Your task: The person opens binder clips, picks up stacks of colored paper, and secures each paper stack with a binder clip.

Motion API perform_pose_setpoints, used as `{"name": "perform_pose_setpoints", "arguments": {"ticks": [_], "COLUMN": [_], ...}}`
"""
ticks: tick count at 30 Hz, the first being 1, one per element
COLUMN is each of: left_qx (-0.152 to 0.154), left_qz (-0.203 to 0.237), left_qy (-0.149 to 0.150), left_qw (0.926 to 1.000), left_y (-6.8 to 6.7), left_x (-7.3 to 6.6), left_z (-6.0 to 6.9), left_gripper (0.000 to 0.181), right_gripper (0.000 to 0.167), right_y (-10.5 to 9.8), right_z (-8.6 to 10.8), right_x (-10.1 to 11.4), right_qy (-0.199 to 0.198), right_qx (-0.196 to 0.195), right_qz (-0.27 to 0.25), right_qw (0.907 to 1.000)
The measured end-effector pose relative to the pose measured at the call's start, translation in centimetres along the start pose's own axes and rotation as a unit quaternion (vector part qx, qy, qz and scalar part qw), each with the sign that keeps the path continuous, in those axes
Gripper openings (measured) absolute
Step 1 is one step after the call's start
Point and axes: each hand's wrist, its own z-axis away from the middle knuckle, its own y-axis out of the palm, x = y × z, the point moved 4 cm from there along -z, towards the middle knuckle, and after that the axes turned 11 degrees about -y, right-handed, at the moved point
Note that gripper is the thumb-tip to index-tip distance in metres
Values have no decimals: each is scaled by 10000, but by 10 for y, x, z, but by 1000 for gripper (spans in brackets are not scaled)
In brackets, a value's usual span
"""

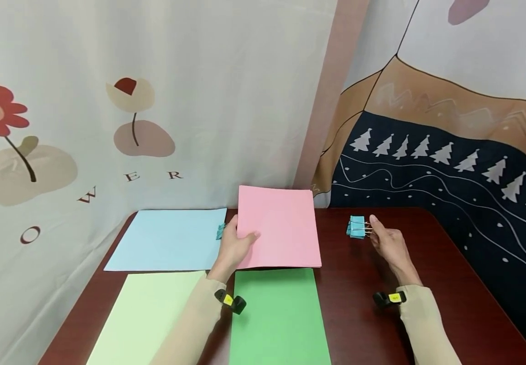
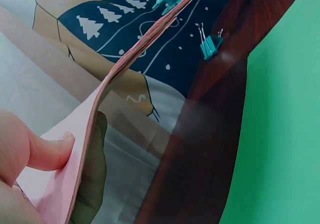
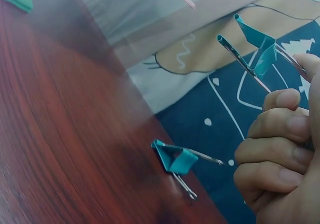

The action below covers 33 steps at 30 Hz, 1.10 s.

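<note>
My left hand (image 1: 235, 246) grips a stack of pink paper (image 1: 281, 228) at its left edge, thumb on the front face and fingers behind. The left wrist view shows the stack edge-on, its sheets slightly fanned. In my right hand (image 1: 388, 248) the thumb and fingers pinch the wire handles of a teal binder clip (image 3: 260, 47), whose jaws are spread apart. That clip is to the right of the pink stack and does not touch it. A second binder clip (image 3: 175, 159) lies on the table; in the head view it largely overlaps the held one.
A light blue paper stack (image 1: 167, 241) lies at the back left, with a teal clip (image 1: 220, 231) on its right edge. Pale green paper (image 1: 148, 309) and green paper (image 1: 276, 309) lie nearer on the dark red table (image 1: 363, 314). Printed curtains (image 1: 244, 101) hang behind.
</note>
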Motion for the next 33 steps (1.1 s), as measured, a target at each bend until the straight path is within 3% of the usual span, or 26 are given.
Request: {"name": "perform_pose_setpoints", "arguments": {"ticks": [7, 16, 33], "left_qx": [51, 50, 155], "left_qz": [154, 313, 427], "left_qy": [22, 121, 140], "left_qw": [9999, 9994, 9989], "left_y": [-2, -7, -6], "left_x": [4, 8, 14], "left_z": [8, 17, 23], "left_gripper": [70, 54, 54], "right_gripper": [69, 68, 72], "right_y": [13, 29, 53], "right_z": [1, 2, 5], "right_x": [5, 14, 23], "right_qy": [-81, -170, -583], "right_qx": [100, 199, 176], "right_qz": [-235, -453, -575], "right_qw": [9996, 9986, 9965]}}
